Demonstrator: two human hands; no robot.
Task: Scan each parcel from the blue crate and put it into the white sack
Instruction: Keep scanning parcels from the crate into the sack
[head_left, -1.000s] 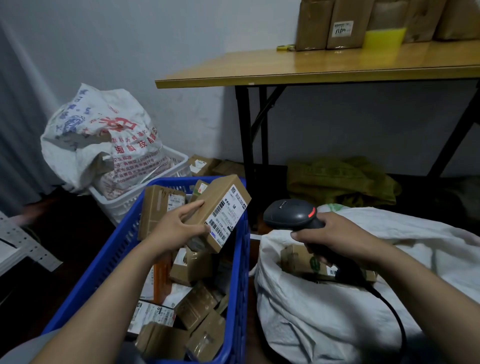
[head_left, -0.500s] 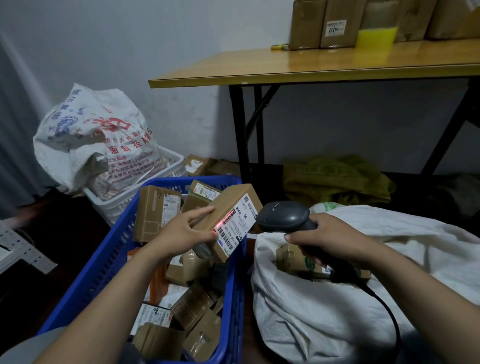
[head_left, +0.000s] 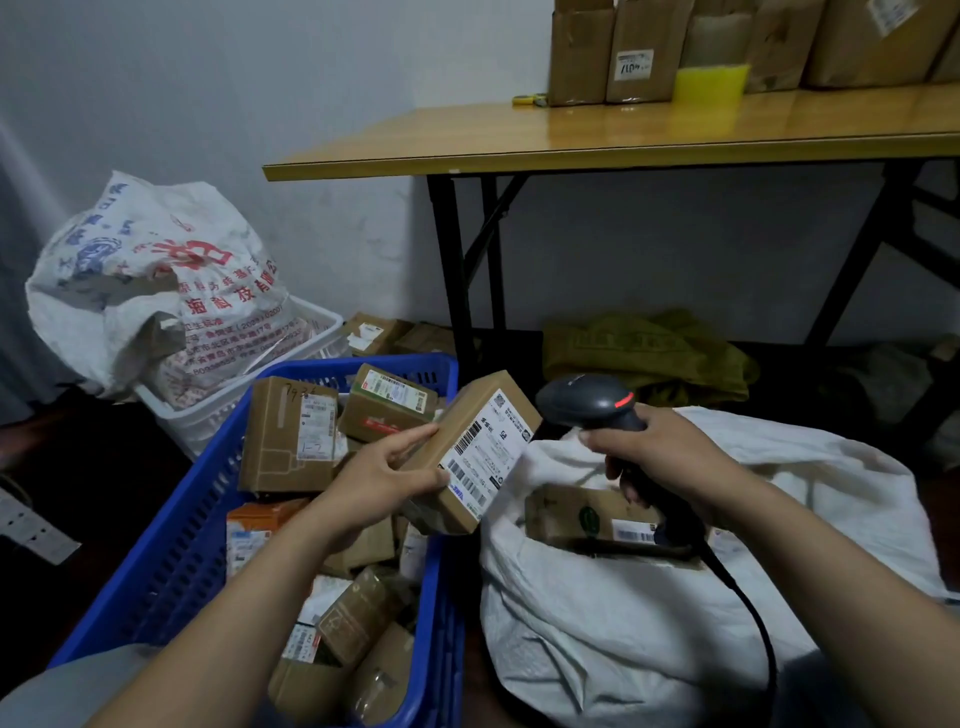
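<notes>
**Parcel held at the crate's edge, scanner beside it**

The left hand (head_left: 387, 475) grips a cardboard parcel (head_left: 485, 441), thumb on top and fingers curled beneath. The parcel sits tilted above the right rim of the blue crate (head_left: 171, 525), its white barcode label facing up. Just beside it, the right hand (head_left: 660, 457) is wrapped round the grip of a dark barcode scanner (head_left: 584, 402), whose head shows a red light and points toward the label. The scanner's black cable (head_left: 753, 613) loops down across the white sack (head_left: 597, 639).

The sack stands touching the crate's right side. The right hand and scanner hang over its open mouth, where a labelled box (head_left: 582, 517) lies. The crate holds many more brown parcels, jumbled and overlapping.

Behind the crate, a white basket (head_left: 311, 322) carries a printed woven bag (head_left: 150, 280). A wooden counter (head_left: 597, 135) on black legs bears a row of cardboard boxes (head_left: 582, 57) and a yellow item (head_left: 709, 83). An olive-green bag (head_left: 644, 353) lies on the floor beneath it.
</notes>
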